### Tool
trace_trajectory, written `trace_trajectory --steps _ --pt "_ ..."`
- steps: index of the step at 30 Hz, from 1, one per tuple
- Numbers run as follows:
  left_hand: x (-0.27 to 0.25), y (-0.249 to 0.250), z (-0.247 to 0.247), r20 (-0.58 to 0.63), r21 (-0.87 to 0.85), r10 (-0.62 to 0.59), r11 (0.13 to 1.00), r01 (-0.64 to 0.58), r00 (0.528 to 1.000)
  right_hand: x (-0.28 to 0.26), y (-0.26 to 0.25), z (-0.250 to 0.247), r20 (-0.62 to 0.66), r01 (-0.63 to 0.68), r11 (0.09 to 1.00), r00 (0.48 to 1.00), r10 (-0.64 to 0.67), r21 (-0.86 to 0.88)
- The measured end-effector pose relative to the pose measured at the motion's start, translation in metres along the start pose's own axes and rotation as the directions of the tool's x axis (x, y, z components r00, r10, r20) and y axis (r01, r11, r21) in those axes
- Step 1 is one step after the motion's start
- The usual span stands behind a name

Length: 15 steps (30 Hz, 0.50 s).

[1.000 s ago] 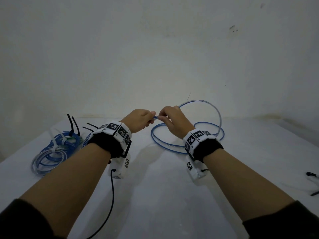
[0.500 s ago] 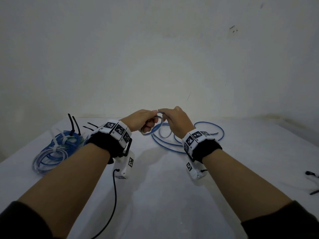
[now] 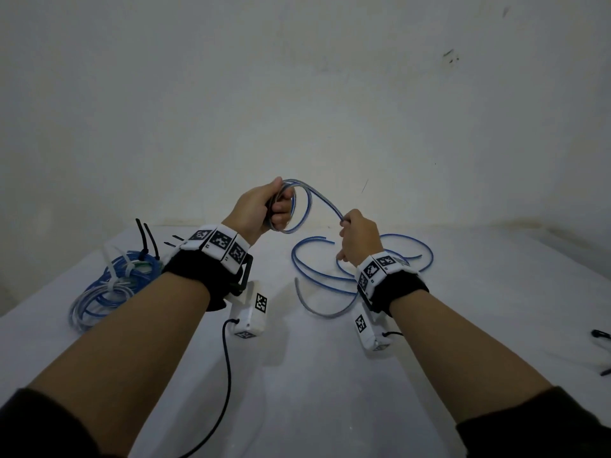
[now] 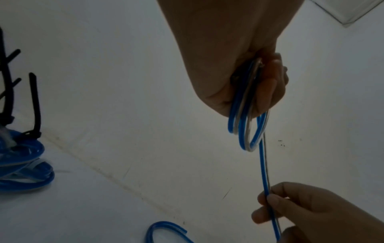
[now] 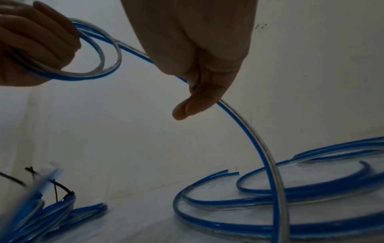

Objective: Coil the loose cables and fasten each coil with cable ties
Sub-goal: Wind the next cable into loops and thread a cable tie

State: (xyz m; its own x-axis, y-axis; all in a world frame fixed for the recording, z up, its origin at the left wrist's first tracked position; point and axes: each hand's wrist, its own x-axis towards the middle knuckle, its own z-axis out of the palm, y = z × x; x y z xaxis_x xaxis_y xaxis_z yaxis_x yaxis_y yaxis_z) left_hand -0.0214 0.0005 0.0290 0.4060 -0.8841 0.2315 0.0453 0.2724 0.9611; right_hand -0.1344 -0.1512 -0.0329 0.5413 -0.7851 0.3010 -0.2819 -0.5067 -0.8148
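A blue-and-clear flat cable (image 3: pixel 322 196) runs between my two raised hands. My left hand (image 3: pixel 264 209) grips a small coil of its loops (image 4: pixel 247 121), fingers curled round them. My right hand (image 3: pixel 355 234) pinches the same cable (image 5: pixel 245 125) a short way along, between thumb and fingers (image 5: pixel 193 105). The rest of the cable lies in loose curves on the white table (image 3: pixel 330 391) behind and under my right wrist (image 3: pixel 314 269), with its free end (image 5: pixel 230 172) near the wall.
Finished blue coils (image 3: pixel 109 282) bound with white and black cable ties (image 3: pixel 145 239) lie at the table's left side. Black cable ties (image 3: pixel 601 335) lie at the right edge. A pale wall (image 3: pixel 297 94) closes the far side.
Both hands have risen and drawn apart. The left hand now holds a small coil up high, and the right has slid along the cable to the right.
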Motion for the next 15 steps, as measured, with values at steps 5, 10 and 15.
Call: trace_trajectory --steps 5,10,15 --pt "0.002 -0.002 0.001 -0.029 -0.025 0.064 0.998 -0.065 0.998 0.004 0.0 0.008 -0.135 0.055 0.993 0.988 -0.069 -0.105" --pt "0.005 -0.004 0.006 -0.064 -0.077 0.104 0.991 -0.109 0.993 0.002 -0.001 0.012 -0.077 0.158 0.97 0.982 -0.175 -0.187" --pt "0.011 -0.008 0.012 -0.122 0.033 0.162 0.987 -0.159 0.979 -0.008 -0.003 0.021 0.07 0.311 0.932 0.95 -0.303 -0.188"
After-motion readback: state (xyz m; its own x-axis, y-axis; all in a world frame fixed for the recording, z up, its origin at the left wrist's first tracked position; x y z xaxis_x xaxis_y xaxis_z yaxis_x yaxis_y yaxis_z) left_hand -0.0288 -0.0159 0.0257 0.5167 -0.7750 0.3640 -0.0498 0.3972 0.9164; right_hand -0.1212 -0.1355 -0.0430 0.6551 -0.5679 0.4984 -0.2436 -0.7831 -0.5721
